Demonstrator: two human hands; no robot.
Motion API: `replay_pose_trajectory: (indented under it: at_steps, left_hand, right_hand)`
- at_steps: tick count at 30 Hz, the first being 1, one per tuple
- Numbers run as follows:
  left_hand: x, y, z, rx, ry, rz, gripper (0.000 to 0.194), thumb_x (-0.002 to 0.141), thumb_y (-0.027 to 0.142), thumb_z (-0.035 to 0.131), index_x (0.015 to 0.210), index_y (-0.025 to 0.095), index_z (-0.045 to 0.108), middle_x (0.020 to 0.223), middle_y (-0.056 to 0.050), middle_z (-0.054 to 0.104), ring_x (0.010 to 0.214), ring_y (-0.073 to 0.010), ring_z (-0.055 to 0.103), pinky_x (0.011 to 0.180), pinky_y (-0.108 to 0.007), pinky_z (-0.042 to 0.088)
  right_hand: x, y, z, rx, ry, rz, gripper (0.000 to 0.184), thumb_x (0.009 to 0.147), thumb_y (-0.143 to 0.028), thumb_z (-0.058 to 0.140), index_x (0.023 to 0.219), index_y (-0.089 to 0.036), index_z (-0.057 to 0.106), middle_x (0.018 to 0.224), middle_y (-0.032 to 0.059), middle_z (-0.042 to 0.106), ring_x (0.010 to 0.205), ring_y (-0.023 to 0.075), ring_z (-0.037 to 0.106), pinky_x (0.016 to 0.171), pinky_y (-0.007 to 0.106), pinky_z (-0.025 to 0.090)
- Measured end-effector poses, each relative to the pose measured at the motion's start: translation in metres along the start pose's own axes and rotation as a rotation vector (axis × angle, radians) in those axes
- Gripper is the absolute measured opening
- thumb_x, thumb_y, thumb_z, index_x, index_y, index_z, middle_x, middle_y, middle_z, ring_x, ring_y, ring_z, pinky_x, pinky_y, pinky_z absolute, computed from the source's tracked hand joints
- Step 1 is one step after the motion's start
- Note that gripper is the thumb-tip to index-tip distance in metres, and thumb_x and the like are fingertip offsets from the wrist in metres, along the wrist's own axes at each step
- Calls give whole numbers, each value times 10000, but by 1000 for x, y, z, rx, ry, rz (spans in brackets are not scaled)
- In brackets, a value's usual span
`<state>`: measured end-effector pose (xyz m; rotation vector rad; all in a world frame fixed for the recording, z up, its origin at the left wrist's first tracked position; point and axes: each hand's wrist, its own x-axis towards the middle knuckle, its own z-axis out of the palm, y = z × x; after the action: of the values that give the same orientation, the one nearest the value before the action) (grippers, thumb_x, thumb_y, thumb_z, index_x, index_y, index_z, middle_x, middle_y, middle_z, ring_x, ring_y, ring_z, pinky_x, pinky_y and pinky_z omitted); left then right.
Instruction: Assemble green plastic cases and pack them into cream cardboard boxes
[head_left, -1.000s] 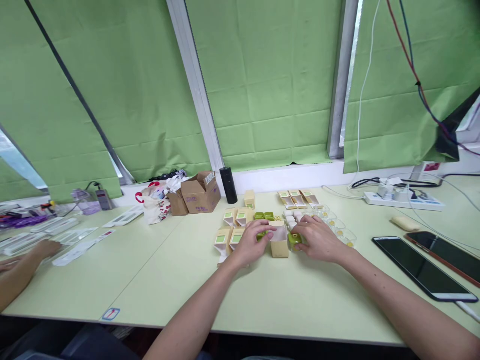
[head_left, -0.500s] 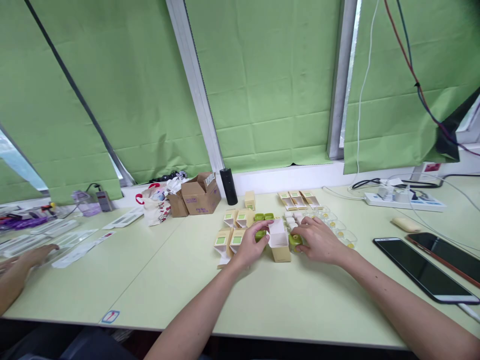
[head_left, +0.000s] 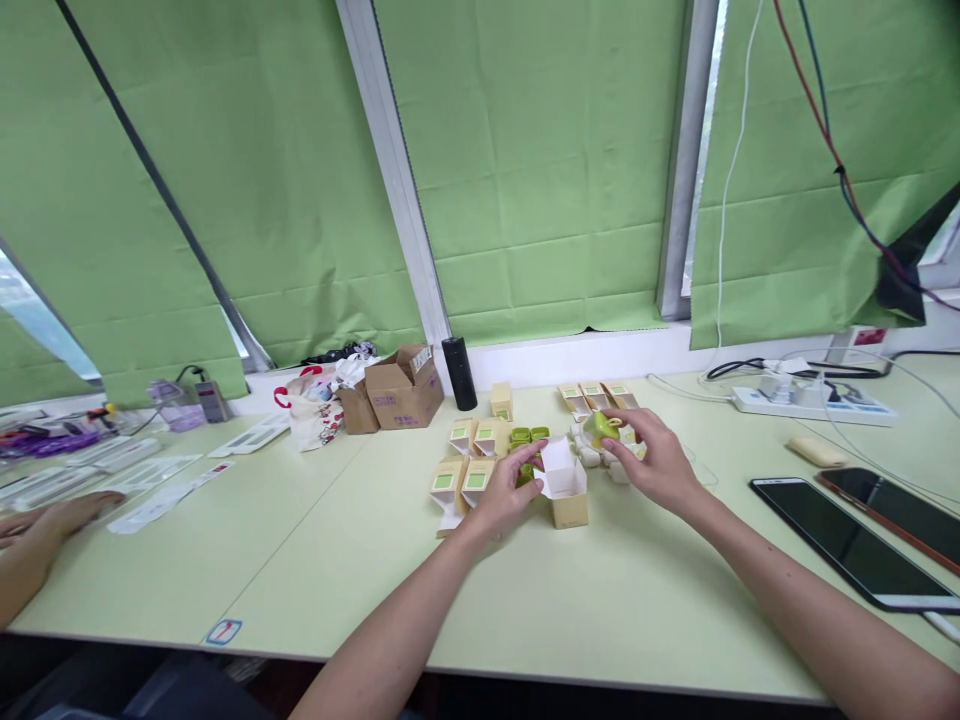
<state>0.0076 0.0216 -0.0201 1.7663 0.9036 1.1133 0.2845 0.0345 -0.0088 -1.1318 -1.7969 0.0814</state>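
My right hand (head_left: pixel 658 462) pinches a small, rounded green piece (head_left: pixel 601 428) with what looks like a loop on it, raised above the table. To its left stands a small kraft carton (head_left: pixel 571 511), upright, its white lid flap up and its top open. My left hand (head_left: pixel 511 488) has thumb and fingers on the left edge of that carton. Behind the left hand sit several green pieces (head_left: pixel 529 436), partly hidden by it. White pieces (head_left: pixel 590 457) and clear plastic ones lie under and behind my right hand.
Several kraft cartons with green labels (head_left: pixel 444 482) stand left of my hand, and more cartons (head_left: pixel 592 398) at the back. Two phones (head_left: pixel 840 540) lie at right, near a power strip (head_left: pixel 814 405). Another person's hand (head_left: pixel 71 515) rests at far left.
My right hand has lifted the green piece off the table, up beside the carton. My left hand stays at the carton, which has barely shifted.
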Motion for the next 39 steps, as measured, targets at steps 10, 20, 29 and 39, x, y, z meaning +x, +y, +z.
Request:
replay_pose_trajectory:
  at_steps: [10,20,29,39]
  left_hand:
    - [1,1,3,-29,-13,13,658,838,200,727,1490,219,634,1397,-139,664,1207,-267,619,1099,-443,488]
    - [0,3,5,-76,-21,19,668,834,213,739,1493,210,632,1450,-151,635,1215,-273,609,1106,-447,480]
    - [2,-4,5,-94,11,-2,721,760,122,692,1473,223,653,1413,-132,655,1227,-273,609,1120,-453,475]
    - [1,-6,6,-92,25,-5,739,743,96,685,1473,203,652,1300,-124,687,1228,-275,610,1134,-459,462]
  right_hand:
    - [-18,-30,19,401,-124,9,412,1025,-449,591,1400,-283,638,1415,120,684,1097,277,716,807,390,647]
    - [-18,-21,18,168,-219,-139,410,1059,-412,514,1443,-280,578,1418,132,684,830,215,722,758,388,629]
    - [-21,-32,15,78,-270,-138,371,1009,-383,562,1353,-250,600,1159,96,776,828,232,724,770,374,558]
    - [-22,-34,15,28,-380,-122,205,965,-340,610,1150,-253,596,990,46,727,839,232,695,750,348,488]
